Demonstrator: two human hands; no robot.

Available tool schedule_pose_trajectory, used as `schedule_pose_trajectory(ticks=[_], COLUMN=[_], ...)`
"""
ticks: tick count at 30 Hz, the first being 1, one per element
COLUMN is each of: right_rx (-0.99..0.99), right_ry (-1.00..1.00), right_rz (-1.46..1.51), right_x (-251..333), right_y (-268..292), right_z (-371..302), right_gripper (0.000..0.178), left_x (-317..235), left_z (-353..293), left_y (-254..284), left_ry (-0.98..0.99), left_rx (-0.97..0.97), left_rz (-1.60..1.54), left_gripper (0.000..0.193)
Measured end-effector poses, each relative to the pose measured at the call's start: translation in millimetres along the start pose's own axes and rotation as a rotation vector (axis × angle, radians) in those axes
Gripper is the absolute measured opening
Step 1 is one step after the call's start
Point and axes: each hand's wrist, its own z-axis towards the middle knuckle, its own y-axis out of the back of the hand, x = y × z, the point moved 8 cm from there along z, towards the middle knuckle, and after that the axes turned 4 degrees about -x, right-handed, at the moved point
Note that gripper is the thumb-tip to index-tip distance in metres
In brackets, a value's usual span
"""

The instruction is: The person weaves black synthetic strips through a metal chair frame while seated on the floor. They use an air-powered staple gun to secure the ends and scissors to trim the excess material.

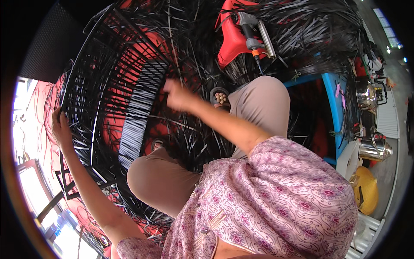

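A black furniture frame with rows of strips strung across it stands at my left, partly woven into a grey-black band. My left hand is closed round the frame's outer edge at the far left. Close by the inner end of the woven band, my right hand is raised and blurred. Its fingers look pressed together, and anything held in them is too small or smeared to make out. Loose black plastic strips lie around my feet and under the frame.
A grey and black air-powered nail or staple gun rests on a red plastic stool. Black strips are heaped behind it. At the right are a blue frame, metal kettles and a yellow helmet-like object.
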Motion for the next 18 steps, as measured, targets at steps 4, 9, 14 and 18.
schedule_pose_trajectory(ticks=[4,9,14,18], right_rx=[-0.57,-0.477,-0.352,-0.389], right_ry=[0.037,-0.227,-0.441,-0.475], right_rz=[-0.408,-1.025,-0.652,-0.35], right_x=[-84.4,-231.0,-204.5,-285.6], right_y=[220.6,354.5,345.7,368.1], right_z=[65.3,82.6,81.1,89.1], right_gripper=[0.055,0.061,0.058,0.056], left_x=[1.4,-45.2,-56.4,-74.1], left_z=[-2.0,3.6,-26.7,-18.2], left_y=[7.1,-8.8,22.6,10.4], left_ry=[-0.011,-0.05,0.041,0.024], left_rx=[-0.009,-0.051,-0.078,-0.075], left_rz=[0.152,0.272,0.346,0.32], left_gripper=[0.031,0.031,0.029,0.026])
